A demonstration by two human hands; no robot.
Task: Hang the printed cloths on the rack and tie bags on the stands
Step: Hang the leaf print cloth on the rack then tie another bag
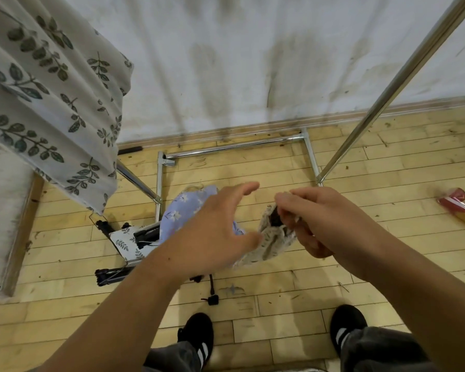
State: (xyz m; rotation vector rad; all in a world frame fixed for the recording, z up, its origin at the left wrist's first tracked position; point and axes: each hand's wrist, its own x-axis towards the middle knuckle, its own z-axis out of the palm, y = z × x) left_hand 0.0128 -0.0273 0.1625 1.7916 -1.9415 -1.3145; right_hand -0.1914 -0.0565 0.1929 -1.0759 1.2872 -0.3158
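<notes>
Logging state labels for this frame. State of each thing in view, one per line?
left hand: open, fingers spread, holding nothing
right hand: pinching the small printed bag
small printed bag: held up, mouth open
leaf-print cloth: hanging on the rack
rack: upright, right side bare
blue floral cloth: not hung

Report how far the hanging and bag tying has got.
Done: one leaf-print cloth hangs on the rack. In hand: the right hand pinches a small cloth bag; the left hand is open. Left: the blue floral cloth is unhung.
</notes>
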